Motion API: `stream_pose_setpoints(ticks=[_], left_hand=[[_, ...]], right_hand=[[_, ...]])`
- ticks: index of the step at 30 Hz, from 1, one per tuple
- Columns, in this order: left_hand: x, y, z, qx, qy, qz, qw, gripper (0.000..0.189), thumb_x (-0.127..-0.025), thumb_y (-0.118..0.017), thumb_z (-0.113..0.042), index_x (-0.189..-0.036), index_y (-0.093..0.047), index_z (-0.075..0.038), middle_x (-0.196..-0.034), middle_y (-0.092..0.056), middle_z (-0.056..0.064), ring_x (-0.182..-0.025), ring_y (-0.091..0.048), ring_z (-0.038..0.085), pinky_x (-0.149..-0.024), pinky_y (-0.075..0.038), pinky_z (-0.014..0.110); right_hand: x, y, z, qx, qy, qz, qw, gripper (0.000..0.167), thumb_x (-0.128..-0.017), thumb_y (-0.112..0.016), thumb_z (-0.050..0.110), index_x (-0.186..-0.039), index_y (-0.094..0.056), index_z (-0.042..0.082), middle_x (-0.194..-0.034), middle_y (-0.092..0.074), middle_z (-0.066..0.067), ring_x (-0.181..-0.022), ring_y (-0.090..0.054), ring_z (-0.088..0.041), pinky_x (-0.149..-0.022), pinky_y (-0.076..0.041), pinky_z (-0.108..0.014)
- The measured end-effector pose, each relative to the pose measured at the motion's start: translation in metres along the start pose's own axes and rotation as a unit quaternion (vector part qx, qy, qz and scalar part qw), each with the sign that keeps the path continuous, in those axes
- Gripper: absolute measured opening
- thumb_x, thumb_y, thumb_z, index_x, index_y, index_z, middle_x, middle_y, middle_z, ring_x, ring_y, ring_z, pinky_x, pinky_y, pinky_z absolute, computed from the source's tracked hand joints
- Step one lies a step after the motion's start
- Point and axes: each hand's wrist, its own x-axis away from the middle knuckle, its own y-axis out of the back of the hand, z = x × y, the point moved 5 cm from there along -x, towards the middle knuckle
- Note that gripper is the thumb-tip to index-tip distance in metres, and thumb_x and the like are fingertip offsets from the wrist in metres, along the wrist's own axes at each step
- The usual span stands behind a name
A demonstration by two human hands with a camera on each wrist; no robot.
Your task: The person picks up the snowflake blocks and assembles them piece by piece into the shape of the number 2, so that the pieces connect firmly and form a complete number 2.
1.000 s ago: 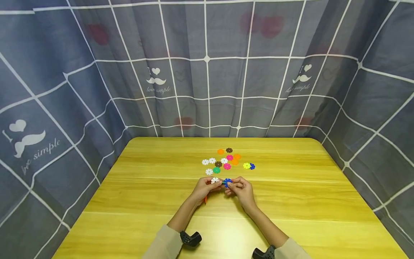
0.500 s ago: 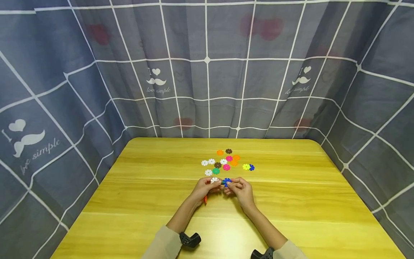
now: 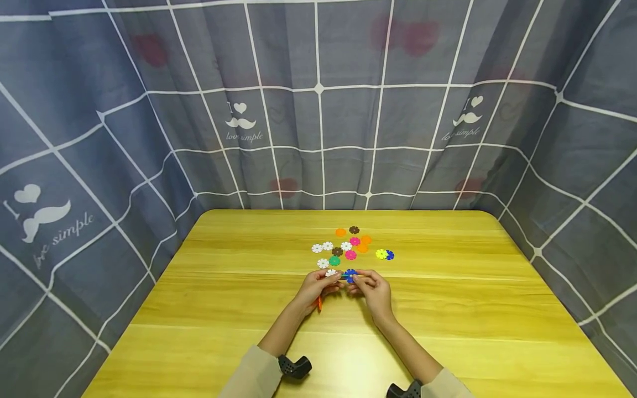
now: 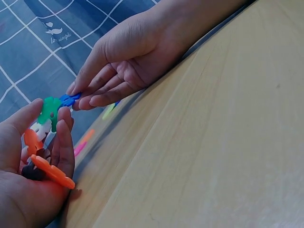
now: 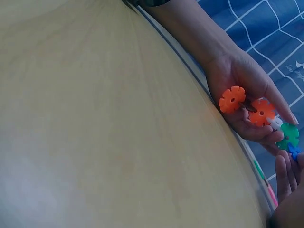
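Observation:
Above the table's near middle, my left hand point(image 3: 313, 288) holds a chain of slotted plastic snowflake discs. In the right wrist view the chain runs from an orange disc point(image 5: 232, 99) past a dark brown piece to a second orange disc point(image 5: 261, 112), a white one and a green disc point(image 5: 289, 135). The left thumb and fingers pinch around the green end. My right hand point(image 3: 375, 293) pinches a blue disc point(image 3: 350, 273) between thumb and fingers, its edge right at the green disc's rim. Part of the chain is hidden in the left palm.
Loose discs lie beyond the hands: several white ones, a green disc point(image 3: 334, 261), a near pink disc point(image 3: 350, 255), brown and orange ones. A yellow disc point(image 3: 381, 254) overlaps a blue one on the right. A checked curtain point(image 3: 278, 127) surrounds the wooden table point(image 3: 224, 309).
Both hands stay together at nearly the same spot. The blue disc has shifted very slightly away from the person, still held against the green disc. The loose discs lie unchanged.

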Motion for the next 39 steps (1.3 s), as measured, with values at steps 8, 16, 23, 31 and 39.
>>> stream_pose_setpoints(ticks=[8,16,23,31,39], left_hand=[[0.005,-0.007,-0.009,-0.017,0.003,0.013,0.9998,0.017,-0.09,-0.059,-0.005,-0.102,-0.062,0.006,-0.09,-0.068,0.011,-0.076,-0.066,0.015,-0.081,-0.051,0.034],[0.014,-0.013,-0.019,-0.014,0.002,0.015,0.9998,0.013,-0.09,-0.058,-0.004,-0.1,-0.062,0.005,-0.088,-0.068,0.007,-0.077,-0.066,0.014,-0.083,-0.05,0.034],[0.015,-0.013,-0.019,-0.01,-0.002,0.016,0.9998,0.017,-0.091,-0.058,-0.004,-0.103,-0.062,0.006,-0.09,-0.068,0.009,-0.077,-0.066,0.015,-0.084,-0.05,0.035],[0.006,-0.007,-0.01,-0.021,-0.001,0.013,0.9997,0.018,-0.09,-0.058,-0.004,-0.104,-0.061,0.007,-0.087,-0.068,0.007,-0.077,-0.066,0.015,-0.084,-0.05,0.037],[0.002,-0.005,0.0,-0.043,-0.009,0.015,0.9989,0.025,-0.088,-0.063,-0.009,-0.105,-0.06,0.009,-0.082,-0.069,0.006,-0.076,-0.066,0.014,-0.078,-0.053,0.03]], right_hand=[[0.0,0.003,0.003,-0.003,-0.016,-0.02,0.9997,0.018,-0.086,-0.063,0.0,-0.101,-0.061,-0.011,-0.076,-0.065,-0.024,-0.061,-0.065,-0.023,-0.06,-0.055,-0.039],[0.0,0.003,0.0,-0.011,-0.02,-0.012,0.9997,0.023,-0.085,-0.065,0.004,-0.101,-0.06,-0.011,-0.077,-0.064,-0.025,-0.062,-0.065,-0.023,-0.062,-0.055,-0.039],[0.0,0.002,0.001,-0.016,-0.015,-0.009,0.9997,0.022,-0.086,-0.064,0.002,-0.101,-0.059,-0.012,-0.077,-0.064,-0.024,-0.062,-0.065,-0.022,-0.061,-0.055,-0.038],[0.0,0.001,0.0,-0.005,-0.014,0.011,0.9998,0.026,-0.086,-0.064,0.005,-0.105,-0.057,-0.012,-0.078,-0.064,-0.024,-0.064,-0.065,-0.026,-0.062,-0.055,-0.037],[-0.001,-0.001,-0.003,0.029,-0.018,0.035,0.9988,0.024,-0.087,-0.063,0.008,-0.106,-0.062,-0.007,-0.077,-0.063,-0.026,-0.064,-0.065,-0.026,-0.062,-0.055,-0.036]])
